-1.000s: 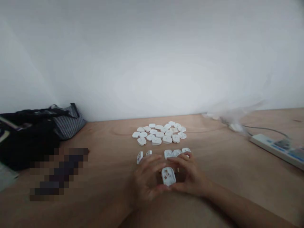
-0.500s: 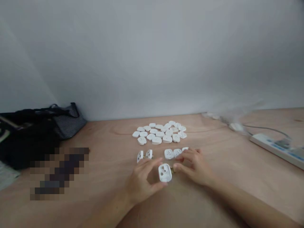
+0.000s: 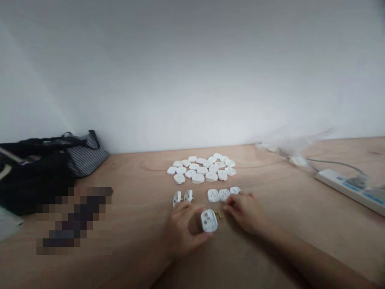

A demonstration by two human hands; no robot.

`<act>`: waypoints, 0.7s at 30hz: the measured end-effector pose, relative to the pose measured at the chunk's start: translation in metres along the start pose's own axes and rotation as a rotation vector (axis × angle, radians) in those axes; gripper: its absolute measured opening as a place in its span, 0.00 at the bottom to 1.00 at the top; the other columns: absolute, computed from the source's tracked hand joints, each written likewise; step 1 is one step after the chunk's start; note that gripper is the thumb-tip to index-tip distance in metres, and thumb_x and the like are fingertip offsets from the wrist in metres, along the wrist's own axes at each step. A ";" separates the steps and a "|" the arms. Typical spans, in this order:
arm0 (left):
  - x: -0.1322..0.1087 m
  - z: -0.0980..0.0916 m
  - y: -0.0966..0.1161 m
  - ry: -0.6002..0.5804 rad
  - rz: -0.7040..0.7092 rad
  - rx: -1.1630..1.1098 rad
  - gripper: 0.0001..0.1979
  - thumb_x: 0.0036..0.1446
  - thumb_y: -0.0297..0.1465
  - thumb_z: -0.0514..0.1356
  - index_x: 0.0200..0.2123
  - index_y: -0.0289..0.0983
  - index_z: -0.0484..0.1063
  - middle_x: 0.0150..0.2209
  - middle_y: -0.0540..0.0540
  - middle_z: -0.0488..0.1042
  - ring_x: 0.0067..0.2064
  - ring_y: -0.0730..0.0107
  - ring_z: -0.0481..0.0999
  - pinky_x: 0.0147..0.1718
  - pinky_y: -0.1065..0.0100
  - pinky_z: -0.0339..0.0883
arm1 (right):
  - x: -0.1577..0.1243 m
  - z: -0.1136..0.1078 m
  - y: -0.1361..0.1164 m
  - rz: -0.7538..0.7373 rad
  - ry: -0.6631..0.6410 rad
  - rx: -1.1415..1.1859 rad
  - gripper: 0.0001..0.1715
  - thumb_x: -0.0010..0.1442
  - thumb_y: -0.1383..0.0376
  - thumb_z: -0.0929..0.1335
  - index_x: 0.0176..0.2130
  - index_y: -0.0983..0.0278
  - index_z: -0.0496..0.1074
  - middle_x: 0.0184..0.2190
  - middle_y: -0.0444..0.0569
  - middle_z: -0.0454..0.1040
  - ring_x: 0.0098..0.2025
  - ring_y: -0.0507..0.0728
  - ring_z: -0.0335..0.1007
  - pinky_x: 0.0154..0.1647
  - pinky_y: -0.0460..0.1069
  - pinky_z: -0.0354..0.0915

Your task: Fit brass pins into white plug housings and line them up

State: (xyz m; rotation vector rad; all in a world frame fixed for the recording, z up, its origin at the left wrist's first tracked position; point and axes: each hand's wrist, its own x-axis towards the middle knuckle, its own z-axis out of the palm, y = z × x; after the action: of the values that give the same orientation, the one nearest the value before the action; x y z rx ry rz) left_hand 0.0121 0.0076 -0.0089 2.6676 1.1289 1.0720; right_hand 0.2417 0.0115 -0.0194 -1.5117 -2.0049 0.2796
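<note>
My left hand [image 3: 180,230] pinches a white plug shell [image 3: 208,220] between thumb and fingers, its open face with brown contacts turned up. Just to the right, my right hand [image 3: 245,212] rests on the wooden table [image 3: 135,188] with its fingers curled. Its fingertips reach small brass pins [image 3: 219,212] lying beside the shell; whether it grips one I cannot tell. A row of three white plug parts [image 3: 223,194] lies just beyond the right hand, and two more stand on edge [image 3: 182,196] beyond the left hand.
A cluster of several white plug covers [image 3: 202,168] lies farther back at the middle. A black bag and a striped pouch [image 3: 81,154] sit at the left by the wall. A white power strip [image 3: 350,188] with its cable lies at the right. A pixelated patch covers part of the left table.
My hands have parted: the right hand let go of the shell and moved right onto the table beside the brass pins. The left hand keeps the shell, now tilted face up.
</note>
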 end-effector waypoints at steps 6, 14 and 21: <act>0.001 0.000 0.002 0.017 -0.014 0.006 0.27 0.38 0.37 0.70 0.44 0.38 0.70 0.37 0.44 0.78 0.41 0.55 0.75 0.42 0.56 0.70 | -0.001 0.000 -0.010 -0.034 0.078 0.438 0.12 0.60 0.63 0.63 0.40 0.64 0.73 0.31 0.49 0.77 0.32 0.55 0.71 0.31 0.49 0.65; 0.003 -0.001 0.008 0.031 -0.022 0.010 0.28 0.36 0.37 0.71 0.43 0.37 0.70 0.35 0.45 0.79 0.38 0.54 0.75 0.39 0.55 0.69 | -0.011 0.004 -0.033 -0.042 0.036 0.735 0.12 0.57 0.58 0.67 0.30 0.64 0.74 0.25 0.46 0.77 0.28 0.54 0.71 0.31 0.48 0.67; 0.002 0.000 0.010 0.075 0.002 0.008 0.25 0.38 0.39 0.70 0.41 0.38 0.71 0.33 0.46 0.79 0.36 0.56 0.75 0.38 0.56 0.68 | -0.013 0.005 -0.030 -0.155 0.105 0.496 0.09 0.58 0.61 0.67 0.30 0.61 0.76 0.25 0.46 0.76 0.29 0.55 0.70 0.33 0.50 0.64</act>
State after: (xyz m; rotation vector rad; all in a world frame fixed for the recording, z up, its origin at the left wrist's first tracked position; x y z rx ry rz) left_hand 0.0194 0.0018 -0.0049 2.6563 1.1445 1.1791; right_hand 0.2169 -0.0094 -0.0122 -1.0338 -1.7863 0.5722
